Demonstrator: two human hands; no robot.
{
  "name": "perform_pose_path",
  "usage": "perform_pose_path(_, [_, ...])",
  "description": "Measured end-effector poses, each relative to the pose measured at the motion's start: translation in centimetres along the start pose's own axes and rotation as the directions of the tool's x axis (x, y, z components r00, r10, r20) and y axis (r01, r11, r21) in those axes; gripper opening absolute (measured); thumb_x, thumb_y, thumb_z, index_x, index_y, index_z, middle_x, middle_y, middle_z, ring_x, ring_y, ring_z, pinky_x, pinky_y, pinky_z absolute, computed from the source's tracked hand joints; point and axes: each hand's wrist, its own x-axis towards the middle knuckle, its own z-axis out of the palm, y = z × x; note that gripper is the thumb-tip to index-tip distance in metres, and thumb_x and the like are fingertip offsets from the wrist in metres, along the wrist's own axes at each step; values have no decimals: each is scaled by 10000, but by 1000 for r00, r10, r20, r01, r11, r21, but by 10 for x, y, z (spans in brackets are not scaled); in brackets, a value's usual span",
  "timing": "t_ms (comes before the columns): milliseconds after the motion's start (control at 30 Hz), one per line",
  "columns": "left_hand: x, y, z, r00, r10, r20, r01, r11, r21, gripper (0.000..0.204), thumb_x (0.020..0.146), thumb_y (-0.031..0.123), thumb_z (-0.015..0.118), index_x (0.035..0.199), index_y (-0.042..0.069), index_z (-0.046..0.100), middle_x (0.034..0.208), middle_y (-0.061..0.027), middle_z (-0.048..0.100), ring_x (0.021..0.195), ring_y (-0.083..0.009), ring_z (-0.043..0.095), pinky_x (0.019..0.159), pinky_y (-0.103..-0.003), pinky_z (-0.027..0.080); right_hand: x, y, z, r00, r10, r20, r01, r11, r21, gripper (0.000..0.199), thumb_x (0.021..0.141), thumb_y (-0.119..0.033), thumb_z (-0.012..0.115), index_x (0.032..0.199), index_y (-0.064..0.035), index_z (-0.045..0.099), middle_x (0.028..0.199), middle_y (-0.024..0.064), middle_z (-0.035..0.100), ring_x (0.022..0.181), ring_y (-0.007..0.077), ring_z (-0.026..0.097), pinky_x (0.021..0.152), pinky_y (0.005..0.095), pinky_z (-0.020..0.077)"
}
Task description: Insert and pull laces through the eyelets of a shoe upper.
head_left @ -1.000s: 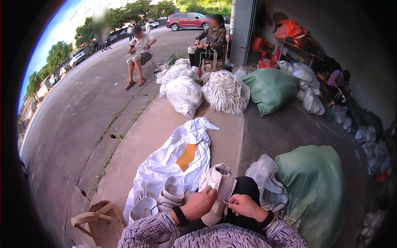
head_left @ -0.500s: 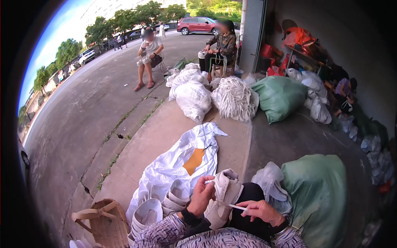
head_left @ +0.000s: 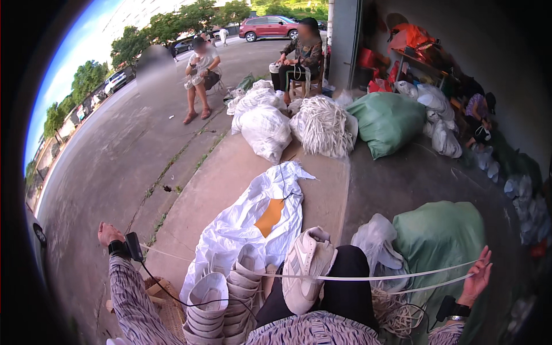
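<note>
A beige shoe upper (head_left: 309, 270) rests on my lap against my dark trousers, toe toward me. A long whitish shoelace (head_left: 356, 279) runs across it, stretched wide to both sides. Far out to the left, my left hand (head_left: 109, 234) is closed, with the lace's left stretch leading to it. Out to the right, my right hand (head_left: 478, 271) has the lace caught at its thumb side, some fingers raised; two strands reach it. Stacked shoe uppers (head_left: 208, 296) stand beside my left leg. A bundle of loose laces (head_left: 397, 310) lies right of my lap.
White sheeting (head_left: 241, 224) with an orange piece (head_left: 269, 217) lies ahead. A wicker basket (head_left: 158, 313) stands at left, a green sack (head_left: 440, 241) at right. Farther off are filled white bags (head_left: 264, 132), a lace heap (head_left: 322, 129) and seated people (head_left: 201, 69).
Both hands have moved from beside the shoe far outward to either side, drawing the lace out long across it. The view has shifted slightly.
</note>
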Motion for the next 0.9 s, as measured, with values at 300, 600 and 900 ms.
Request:
perform_pose_path(300, [69, 90, -46, 990, 129, -50, -113, 961, 252, 200, 945, 258, 551, 1126, 236, 632, 644, 45, 517, 476, -93, 420, 432, -296, 311, -47, -253, -46, 805, -463, -371, 9, 635, -773, 392, 1007, -213, 495, 1366, -55, 494, 1386, 51, 539, 639, 68, 475, 625, 223, 464])
perform_pose_path(600, [41, 101, -16, 997, 65, 43, -77, 904, 421, 189, 956, 253, 568, 1107, 177, 653, 585, 71, 458, 439, -58, 361, 399, -255, 262, -192, -326, -122, 429, -679, -596, -96, 622, -777, 466, 947, -298, 596, 1370, -125, 502, 1266, 44, 626, 865, 99, 578, 730, 264, 458])
perform_pose_path(900, [-327, -84, 51, 451, -733, 509, 24, 580, 814, 201, 962, 251, 593, 1044, 99, 696, 552, 93, 418, 416, -30, 331, 376, -222, 243, -40, 144, -59, 709, 294, -641, -682, 515, -518, 286, 927, -115, 515, 1199, -52, 457, 876, 190, 680, 464, 124, 505, 405, 256, 399])
